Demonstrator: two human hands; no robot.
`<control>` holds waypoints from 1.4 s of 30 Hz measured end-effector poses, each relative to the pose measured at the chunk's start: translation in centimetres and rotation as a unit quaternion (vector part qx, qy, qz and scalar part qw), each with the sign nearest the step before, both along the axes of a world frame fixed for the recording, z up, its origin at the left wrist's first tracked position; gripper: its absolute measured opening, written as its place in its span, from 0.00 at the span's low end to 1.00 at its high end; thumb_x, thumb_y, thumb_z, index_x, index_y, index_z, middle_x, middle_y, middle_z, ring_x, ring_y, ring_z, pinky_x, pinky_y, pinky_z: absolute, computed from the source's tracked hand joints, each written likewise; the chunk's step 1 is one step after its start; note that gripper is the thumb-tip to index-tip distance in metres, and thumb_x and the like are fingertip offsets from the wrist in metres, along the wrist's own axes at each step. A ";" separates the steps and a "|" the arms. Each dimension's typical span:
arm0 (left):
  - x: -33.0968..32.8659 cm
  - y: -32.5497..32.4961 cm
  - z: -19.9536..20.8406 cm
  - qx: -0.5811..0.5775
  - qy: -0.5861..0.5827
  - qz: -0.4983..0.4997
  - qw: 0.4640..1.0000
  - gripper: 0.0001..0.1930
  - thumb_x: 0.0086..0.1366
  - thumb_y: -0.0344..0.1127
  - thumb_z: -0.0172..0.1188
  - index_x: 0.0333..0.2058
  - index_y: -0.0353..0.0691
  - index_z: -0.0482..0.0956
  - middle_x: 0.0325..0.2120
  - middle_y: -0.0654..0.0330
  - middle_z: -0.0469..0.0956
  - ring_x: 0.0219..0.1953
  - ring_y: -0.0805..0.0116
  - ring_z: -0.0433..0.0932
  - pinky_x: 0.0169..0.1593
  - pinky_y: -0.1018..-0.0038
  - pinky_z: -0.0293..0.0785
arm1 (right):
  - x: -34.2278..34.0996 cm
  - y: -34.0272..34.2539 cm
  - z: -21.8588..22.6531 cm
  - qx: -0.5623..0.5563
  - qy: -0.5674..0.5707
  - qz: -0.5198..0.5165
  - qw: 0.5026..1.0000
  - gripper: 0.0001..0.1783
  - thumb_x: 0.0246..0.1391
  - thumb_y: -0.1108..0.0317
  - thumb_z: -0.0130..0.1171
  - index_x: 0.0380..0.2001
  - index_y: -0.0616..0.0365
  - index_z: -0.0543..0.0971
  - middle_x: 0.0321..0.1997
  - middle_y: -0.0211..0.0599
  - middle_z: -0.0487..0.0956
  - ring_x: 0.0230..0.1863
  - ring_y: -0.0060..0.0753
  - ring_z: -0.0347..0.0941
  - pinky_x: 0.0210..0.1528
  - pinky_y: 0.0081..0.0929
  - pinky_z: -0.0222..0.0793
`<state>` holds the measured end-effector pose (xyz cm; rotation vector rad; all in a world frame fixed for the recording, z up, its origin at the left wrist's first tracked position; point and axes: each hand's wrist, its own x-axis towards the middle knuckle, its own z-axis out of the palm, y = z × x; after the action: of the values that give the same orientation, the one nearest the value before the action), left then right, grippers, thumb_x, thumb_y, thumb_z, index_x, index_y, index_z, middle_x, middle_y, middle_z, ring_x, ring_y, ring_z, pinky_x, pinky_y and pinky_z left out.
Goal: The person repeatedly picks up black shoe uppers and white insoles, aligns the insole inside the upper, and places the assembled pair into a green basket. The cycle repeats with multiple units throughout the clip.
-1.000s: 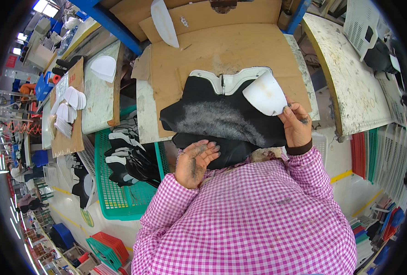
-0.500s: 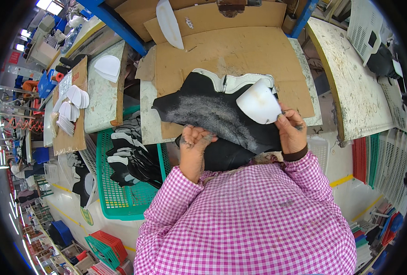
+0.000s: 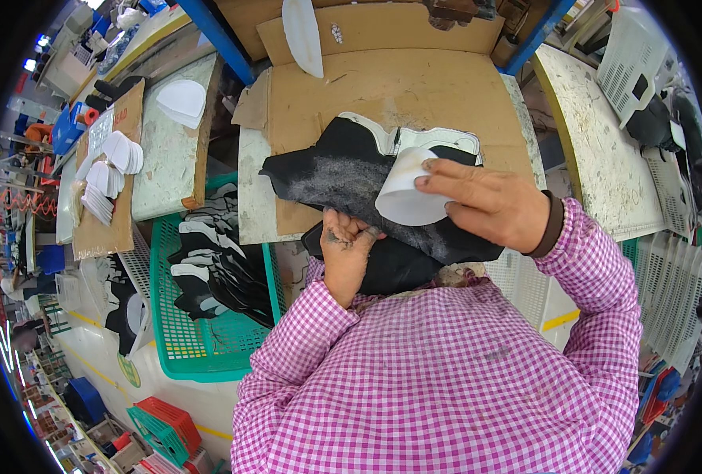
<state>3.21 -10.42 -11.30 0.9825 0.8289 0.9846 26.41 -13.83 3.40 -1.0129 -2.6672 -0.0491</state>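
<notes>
Black shoe-upper piece [image 3: 343,178] lies on the cardboard-covered desk [image 3: 414,87], long axis running from upper left down to lower right. Left of it: green basket [image 3: 169,347] stacked with more black-and-white pieces. My left hand [image 3: 347,249] pinches the piece's near edge, fingers closed on the fabric. My right hand [image 3: 489,201] holds a curved white stiffener [image 3: 404,193] between thumb and fingers, pressed flat against the piece just right of the left hand. Right hand is nearer the piece's middle.
</notes>
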 end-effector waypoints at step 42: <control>-0.6 4.3 -1.2 -0.182 -0.080 -0.150 0.969 0.16 0.57 0.26 0.60 0.45 0.35 0.73 0.36 0.56 0.78 0.36 0.67 0.78 0.31 0.75 0.78 | -3.6 3.3 -3.7 -0.091 -0.098 0.086 0.987 0.13 0.45 0.73 0.56 0.34 0.73 0.78 0.64 0.51 0.61 0.66 0.48 0.56 0.63 0.36 0.62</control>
<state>2.61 -6.09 -12.47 0.6767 0.6712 0.6139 22.86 -10.49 -0.26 -0.8641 -2.9739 0.1394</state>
